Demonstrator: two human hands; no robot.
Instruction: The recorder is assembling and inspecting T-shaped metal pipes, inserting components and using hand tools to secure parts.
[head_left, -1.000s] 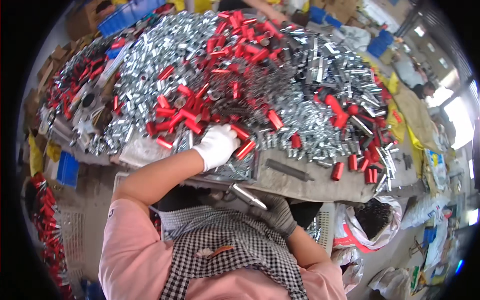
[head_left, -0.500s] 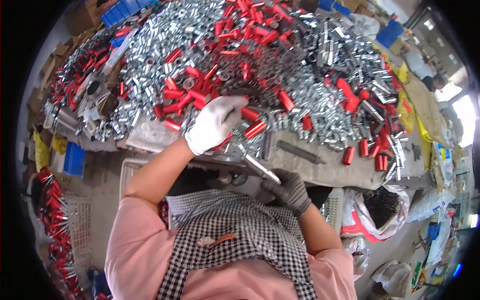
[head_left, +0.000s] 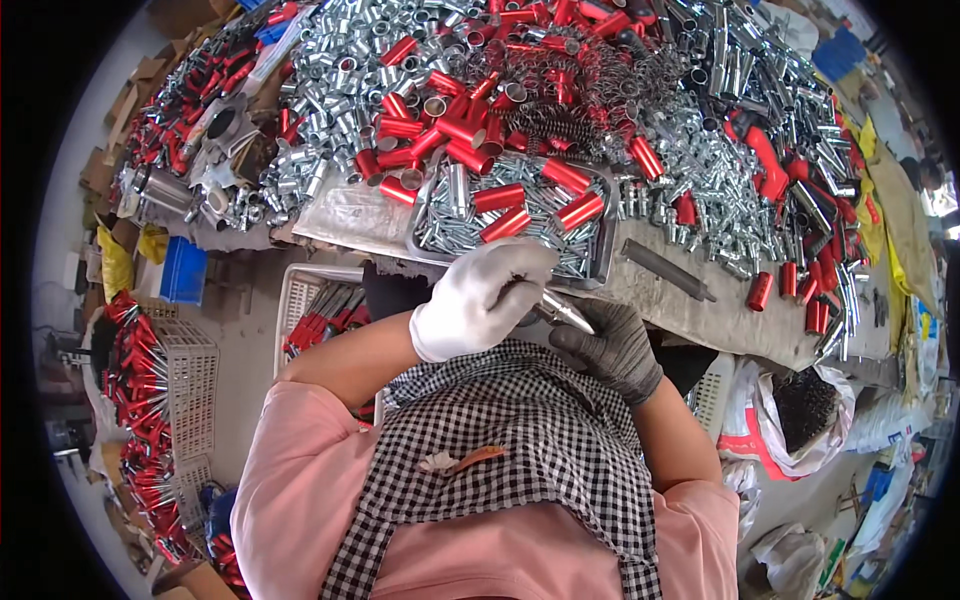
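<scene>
Below the tray [head_left: 600, 262], left hand [head_left: 478, 300] and right hand [head_left: 608, 345] each held a grip on one metal pin [head_left: 562, 312].

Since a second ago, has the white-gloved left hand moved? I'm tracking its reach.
Yes. The left hand has pulled back off the parts pile, past the metal tray edge toward the body, meeting the right hand.

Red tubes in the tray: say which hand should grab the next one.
Left. The white-gloved left hand is nearest the tray of red tubes; the grey-gloved right hand sits lower, holding a metal piece.
</scene>
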